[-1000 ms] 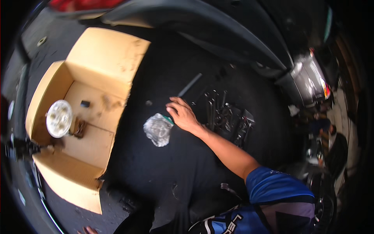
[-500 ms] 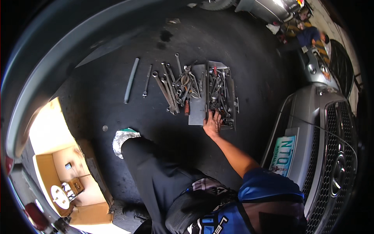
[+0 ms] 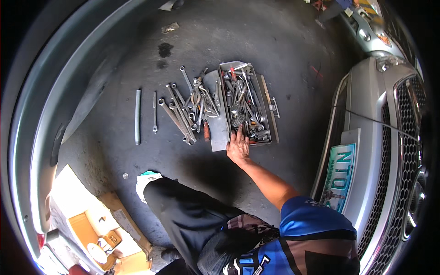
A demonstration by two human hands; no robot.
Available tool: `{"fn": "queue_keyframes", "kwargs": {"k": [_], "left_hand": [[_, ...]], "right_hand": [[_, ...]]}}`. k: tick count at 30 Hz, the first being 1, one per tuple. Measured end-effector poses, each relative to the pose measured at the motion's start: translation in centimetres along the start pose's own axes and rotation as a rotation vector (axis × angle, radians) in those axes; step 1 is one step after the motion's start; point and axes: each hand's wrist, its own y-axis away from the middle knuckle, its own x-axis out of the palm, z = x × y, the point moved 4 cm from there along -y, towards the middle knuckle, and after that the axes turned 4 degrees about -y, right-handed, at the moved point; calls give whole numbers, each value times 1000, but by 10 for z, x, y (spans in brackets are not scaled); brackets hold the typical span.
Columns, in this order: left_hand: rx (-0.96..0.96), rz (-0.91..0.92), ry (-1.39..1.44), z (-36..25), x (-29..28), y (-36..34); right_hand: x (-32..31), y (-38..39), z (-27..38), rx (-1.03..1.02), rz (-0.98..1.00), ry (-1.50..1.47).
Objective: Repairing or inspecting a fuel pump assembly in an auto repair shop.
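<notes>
at the near end of the open toolbox [image 3: 219, 136], the right hand [image 3: 238, 149] dips among the metal tools [image 3: 243, 103]! fingers look parted; whether they pinch anything, can't tell. seems a searching step; next calls for a clean grip, loose wrenches [image 3: 174, 120] lying left of the box.

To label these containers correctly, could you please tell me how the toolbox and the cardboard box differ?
The toolbox is grey metal; the cardboard box is tan. The toolbox is crowded with tools; the cardboard box holds a few items. The right hand is at the toolbox, away from the cardboard box. Both are open.
</notes>
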Motion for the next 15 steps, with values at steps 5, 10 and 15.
{"fn": "queue_keyframes", "kwargs": {"k": [5, 10, 15], "left_hand": [[205, 178, -92, -61, 10, -28], [341, 286, -136, -134, 42, -63], [382, 325, -140, -183, 96, -123]], "right_hand": [[-4, 2, -16, 13, -85, 56], [0, 5, 2, -48, -115, -91], [-47, 63, -3, 9, -221, -388]]}}
